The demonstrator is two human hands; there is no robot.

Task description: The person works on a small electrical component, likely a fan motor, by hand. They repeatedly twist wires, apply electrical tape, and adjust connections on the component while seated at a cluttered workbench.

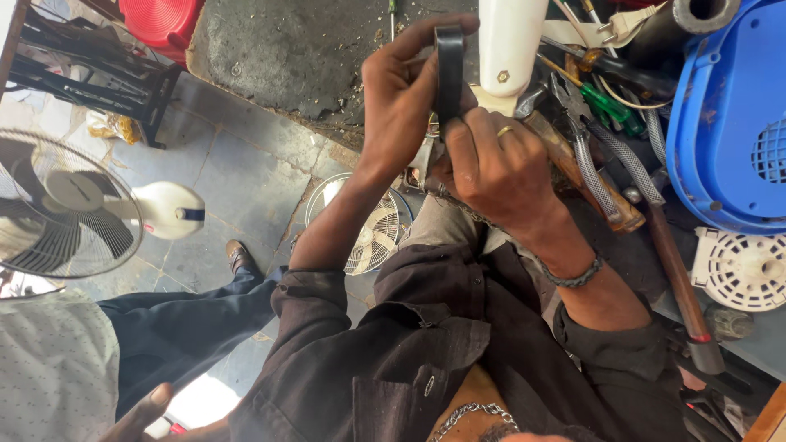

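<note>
Closest to the camera, dark shirt sleeves lead out to two hands working close together. The left hand (405, 98) pinches a roll of black tape (449, 69) between thumb and fingers, holding it upright against the base of a cream-white plastic housing (508, 45). The right hand (499, 168), with a ring and a dark wrist cord, is closed over what lies just below the roll; what it grips is mostly hidden, so the exact hold cannot be told. By the look of it, tape is being wound onto a joint or lead at the housing, and the next turn would call for steady tension and a firm brace underneath.

To the right, the crowded counter (737, 344) carries a wooden-handled tool (671, 278), braided hoses (610, 168), a green-handled screwdriver (610, 105), a blue plastic cover (720, 123) and a white round grille (741, 270). Beyond, on the tiled floor (237, 172), a standing fan (65, 213) and a smaller fan guard (368, 233) rest near another person's trouser leg (184, 315) and shoe (238, 255).
</note>
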